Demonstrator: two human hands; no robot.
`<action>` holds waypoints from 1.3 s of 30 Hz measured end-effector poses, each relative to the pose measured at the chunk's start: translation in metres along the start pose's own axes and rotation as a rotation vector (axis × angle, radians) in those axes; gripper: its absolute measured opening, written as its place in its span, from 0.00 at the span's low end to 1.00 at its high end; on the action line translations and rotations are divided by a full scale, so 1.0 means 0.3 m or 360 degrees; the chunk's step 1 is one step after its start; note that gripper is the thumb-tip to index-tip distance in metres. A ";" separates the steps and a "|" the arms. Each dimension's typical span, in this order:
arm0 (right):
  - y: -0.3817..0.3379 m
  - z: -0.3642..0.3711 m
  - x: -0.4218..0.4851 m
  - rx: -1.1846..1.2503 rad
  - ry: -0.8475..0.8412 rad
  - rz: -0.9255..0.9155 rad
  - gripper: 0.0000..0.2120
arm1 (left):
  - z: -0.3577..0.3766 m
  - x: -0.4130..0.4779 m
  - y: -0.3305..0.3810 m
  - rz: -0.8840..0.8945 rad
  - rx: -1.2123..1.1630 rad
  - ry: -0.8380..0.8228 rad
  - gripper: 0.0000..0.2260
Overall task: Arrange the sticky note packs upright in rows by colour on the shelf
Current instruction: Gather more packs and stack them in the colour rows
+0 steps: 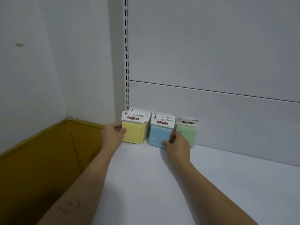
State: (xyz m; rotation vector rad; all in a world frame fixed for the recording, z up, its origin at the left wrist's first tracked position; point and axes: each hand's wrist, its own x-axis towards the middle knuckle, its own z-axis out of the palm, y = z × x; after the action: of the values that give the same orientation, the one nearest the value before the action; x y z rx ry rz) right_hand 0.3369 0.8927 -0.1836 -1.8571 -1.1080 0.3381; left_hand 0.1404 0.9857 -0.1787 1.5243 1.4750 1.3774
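Note:
Three rows of sticky note packs stand upright at the back left of the white shelf (pixel 162 184). The yellow packs (pixel 134 132) are leftmost, the blue packs (pixel 158 133) in the middle, the green packs (pixel 188 133) on the right. Each pack has a white header card reading STICKY NOTE. My left hand (pixel 113 132) grips the left edge of the front yellow pack, thumb on its face. My right hand (pixel 177 142) pinches the lower right corner of the front blue pack and covers part of the green one.
A slotted white upright (pixel 126 62) runs up the back panel just behind the yellow row. Left of the shelf lies a brown floor (pixel 40 159) below a white wall. The shelf surface stretches bare towards me and to the right.

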 end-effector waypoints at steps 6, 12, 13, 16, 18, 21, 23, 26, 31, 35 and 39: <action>0.012 0.019 0.010 -0.0022 0.0036 -0.0055 0.13 | 0.030 -0.018 -0.035 0.0002 -0.0012 0.0040 0.09; 0.025 0.025 0.014 -0.0028 0.0034 -0.0076 0.13 | 0.037 -0.051 -0.042 0.0074 0.0055 -0.0177 0.17; 0.028 0.025 0.014 -0.0031 0.0034 -0.0079 0.13 | 0.038 -0.051 -0.043 0.0083 0.0068 -0.0168 0.17; 0.042 0.022 0.015 -0.0096 0.0024 -0.0103 0.12 | 0.042 -0.045 -0.048 0.0097 0.0107 -0.0144 0.16; 0.050 0.019 0.014 -0.0160 0.0021 -0.0118 0.11 | 0.043 -0.043 -0.051 0.0105 0.0132 -0.0137 0.15; 0.054 0.020 0.011 -0.0229 0.0025 -0.0149 0.09 | 0.042 -0.046 -0.051 0.0118 0.0170 -0.0127 0.14; 0.052 0.021 0.009 -0.0248 0.0031 -0.0138 0.09 | 0.041 -0.047 -0.053 0.0123 0.0178 -0.0124 0.13; 0.048 0.020 0.005 -0.0241 0.0027 -0.0111 0.10 | 0.034 -0.056 -0.056 0.0128 0.0197 -0.0105 0.14; -0.002 -0.016 0.005 -0.0219 0.0104 -0.0253 0.19 | 0.005 -0.085 -0.019 0.0302 0.0415 -0.0018 0.17; -0.063 -0.081 0.006 -0.0536 0.0245 -0.0577 0.26 | 0.017 -0.105 0.053 0.0692 0.0625 -0.0088 0.19; -0.096 -0.172 0.028 -0.0846 0.0127 -0.0709 0.32 | 0.067 -0.113 0.149 0.0993 0.0809 -0.0230 0.21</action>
State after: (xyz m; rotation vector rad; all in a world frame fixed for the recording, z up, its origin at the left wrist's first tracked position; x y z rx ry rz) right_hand 0.3576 0.8753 -0.1304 -1.9691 -1.6207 -0.3157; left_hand 0.1791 0.9491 -0.1519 2.5096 1.3777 1.2128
